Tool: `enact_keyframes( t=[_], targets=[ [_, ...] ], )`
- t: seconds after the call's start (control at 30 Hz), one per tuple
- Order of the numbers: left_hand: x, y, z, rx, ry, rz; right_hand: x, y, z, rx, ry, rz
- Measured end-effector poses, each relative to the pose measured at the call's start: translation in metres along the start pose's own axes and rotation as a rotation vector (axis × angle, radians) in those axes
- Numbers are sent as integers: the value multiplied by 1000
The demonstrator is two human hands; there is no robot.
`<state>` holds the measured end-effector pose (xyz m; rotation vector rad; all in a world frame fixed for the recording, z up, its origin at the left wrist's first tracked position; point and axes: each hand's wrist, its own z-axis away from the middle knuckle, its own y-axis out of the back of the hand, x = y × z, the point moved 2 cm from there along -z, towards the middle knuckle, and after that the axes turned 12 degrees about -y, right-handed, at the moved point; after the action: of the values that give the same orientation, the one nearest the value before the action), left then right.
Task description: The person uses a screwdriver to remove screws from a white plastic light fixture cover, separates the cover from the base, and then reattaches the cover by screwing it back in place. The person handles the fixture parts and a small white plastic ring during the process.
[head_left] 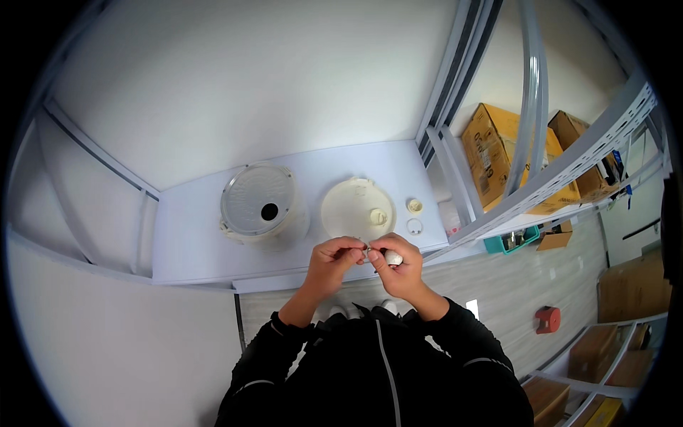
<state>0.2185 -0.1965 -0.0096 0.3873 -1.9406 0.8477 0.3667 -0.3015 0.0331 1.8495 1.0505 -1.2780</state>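
Note:
My left hand (329, 265) and my right hand (404, 270) meet in front of me over the table's front edge. Thumbs and fingers of both are pinched around something tiny at their tips, too small to make out. Within the curled fingers of my right hand sits a small white rounded piece (393, 257). Just beyond the hands lies a round cream lid (340, 203) with a raised spout-like fitting (378, 217) on it. Farther left stands a white bucket (284, 231), its translucent top (257, 186) showing a round black hole.
On the white table (192, 235), a small cream cap (414, 206) and a thin white ring (414, 233) lie right of the lid. Metal posts and a perforated rail (569, 156) border the right. Beyond are cardboard boxes (491, 156), a teal bin (514, 240) and a red stool (547, 320).

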Motion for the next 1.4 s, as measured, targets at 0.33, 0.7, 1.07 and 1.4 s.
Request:
enact_keyframes(
  t=[0.33, 0.7, 1.07, 1.4],
  targets=[
    [34, 39, 10, -15, -16, -240, 13, -53, 7, -36, -150, -86],
    [50, 59, 10, -23, -144, -479, 10, -79, 4, -12, -158, 81],
    [38, 79, 7, 28, -124, -405, -19, -26, -4, 195, 64, 134],
    [47, 68, 2, -263, -260, -542, -47, -12, 1, 434, 299, -313]
  ],
)
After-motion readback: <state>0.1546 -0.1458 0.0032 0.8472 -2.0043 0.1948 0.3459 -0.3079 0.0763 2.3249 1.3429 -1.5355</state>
